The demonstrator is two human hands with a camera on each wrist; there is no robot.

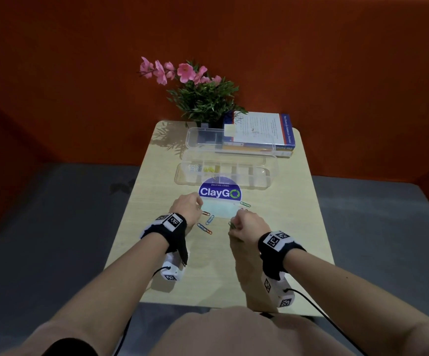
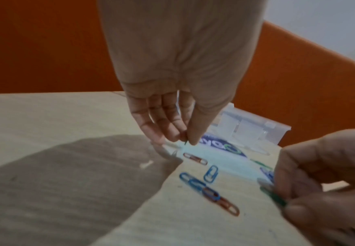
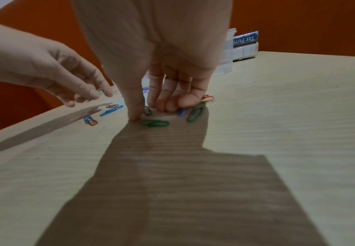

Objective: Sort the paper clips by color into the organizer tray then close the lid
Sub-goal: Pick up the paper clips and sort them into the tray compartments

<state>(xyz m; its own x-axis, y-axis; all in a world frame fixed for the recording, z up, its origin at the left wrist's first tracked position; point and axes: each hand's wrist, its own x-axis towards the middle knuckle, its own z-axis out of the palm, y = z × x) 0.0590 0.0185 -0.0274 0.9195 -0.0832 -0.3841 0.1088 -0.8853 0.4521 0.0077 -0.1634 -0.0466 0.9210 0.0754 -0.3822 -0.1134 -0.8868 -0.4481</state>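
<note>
Bystanders on the pale wood-grain counter (image 1: pixel 298 227)

A potted green plant with pink flowers (image 1: pixel 203 98) stands at the counter's far edge; just right of it lies a stack of blue-spined books (image 1: pixel 262 134); nearer the counter's middle sits a round blue "ClayGo" sticker (image 1: pixel 220 192).

Your forearms bare, black wrist straps (image 1: pixel 166 233) on both wrists, white camera pods (image 1: pixel 173 269) beneath them, black-and-white square marker tags (image 1: pixel 276 238) on straps and pods, thin black cables (image 1: pixel 311 301) trailing back, a tan top (image 1: pixel 234 332).

Table (image 1: pixel 298 214): paper clips (image 1: pixel 209 219), organizer tray (image 1: pixel 272 176), books (image 1: pixel 259 132).
</note>
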